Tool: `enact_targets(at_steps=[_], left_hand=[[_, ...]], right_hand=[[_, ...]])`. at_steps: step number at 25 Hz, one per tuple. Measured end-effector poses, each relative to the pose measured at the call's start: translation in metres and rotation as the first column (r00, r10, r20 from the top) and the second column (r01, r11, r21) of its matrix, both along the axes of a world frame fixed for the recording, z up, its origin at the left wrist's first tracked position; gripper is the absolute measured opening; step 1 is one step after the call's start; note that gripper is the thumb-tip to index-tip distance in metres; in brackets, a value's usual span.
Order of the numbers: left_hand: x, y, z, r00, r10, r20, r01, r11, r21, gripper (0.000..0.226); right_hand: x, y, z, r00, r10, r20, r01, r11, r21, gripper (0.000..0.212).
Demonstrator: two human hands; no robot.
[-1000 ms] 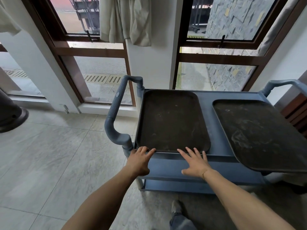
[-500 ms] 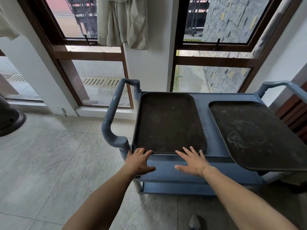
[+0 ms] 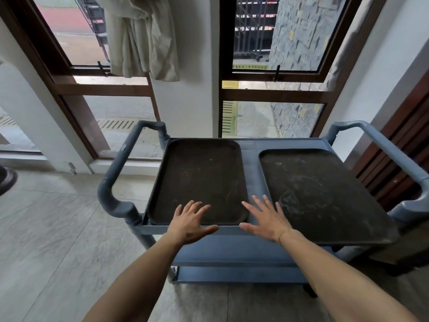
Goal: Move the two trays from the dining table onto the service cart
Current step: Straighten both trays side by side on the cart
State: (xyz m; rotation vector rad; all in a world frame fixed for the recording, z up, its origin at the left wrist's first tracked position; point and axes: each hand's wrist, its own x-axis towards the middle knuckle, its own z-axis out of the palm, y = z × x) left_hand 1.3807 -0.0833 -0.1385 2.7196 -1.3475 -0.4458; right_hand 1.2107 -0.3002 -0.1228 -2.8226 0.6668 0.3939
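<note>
Two dark rectangular trays lie side by side on the top shelf of a blue-grey service cart [image 3: 250, 147]. The left tray [image 3: 199, 173] sits inside the shelf's rim. The right tray [image 3: 325, 196] is angled and overhangs the cart's near right corner. My left hand [image 3: 190, 221] rests flat, fingers spread, over the near edge of the left tray. My right hand [image 3: 267, 219] hovers flat with fingers spread over the gap between the trays, at the cart's front rim. Neither hand grips anything.
The cart has curved handles at its left [image 3: 116, 182] and right [image 3: 394, 159] ends and a lower shelf [image 3: 232, 254]. Behind it are wood-framed windows and a white pillar [image 3: 190, 89] with a hanging cloth [image 3: 144, 38]. Tiled floor [image 3: 58, 240] lies to the left; wooden slats [image 3: 399, 159] stand at right.
Both hands have shifted to the right and forward over the cart top. My view has moved closer and rightward, so the cart sits more centred. The trays have stayed in place.
</note>
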Motion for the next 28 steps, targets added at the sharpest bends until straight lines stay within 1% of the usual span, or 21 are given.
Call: enact_targets(at_steps=[7,13,18,23,25,28], left_hand=[[-0.074,-0.096,0.009,1.0,-0.017,-0.017,0.017,1.0,-0.016,0.09],[-0.129,-0.156,0.005,0.998,-0.049,-0.046,0.049,0.999,-0.013,0.09],[-0.169,-0.197,0.003,0.991,-0.113,-0.072,0.112,0.994,-0.005,0.089],[-0.183,-0.206,-0.006,0.981,-0.165,-0.097,0.174,0.981,0.088,0.103],[-0.185,-0.205,-0.011,0.98,-0.182,-0.081,0.192,0.972,0.135,0.107],[-0.186,-0.209,-0.016,0.976,-0.214,-0.023,0.215,0.96,0.18,0.11]], right_hand=[[-0.071,-0.101,0.01,1.0,-0.015,-0.01,0.014,0.999,-0.041,0.082],[-0.135,-0.16,0.0,0.999,-0.026,-0.024,0.025,0.999,-0.038,0.083],[-0.176,-0.189,-0.014,0.998,-0.038,-0.055,0.039,0.999,0.004,0.091],[-0.193,-0.2,-0.02,0.995,-0.031,-0.098,0.037,0.998,0.058,0.103],[-0.194,-0.199,-0.021,0.995,-0.023,-0.1,0.032,0.996,0.089,0.108],[-0.197,-0.2,-0.023,0.992,0.024,-0.12,-0.014,0.996,0.083,0.11]])
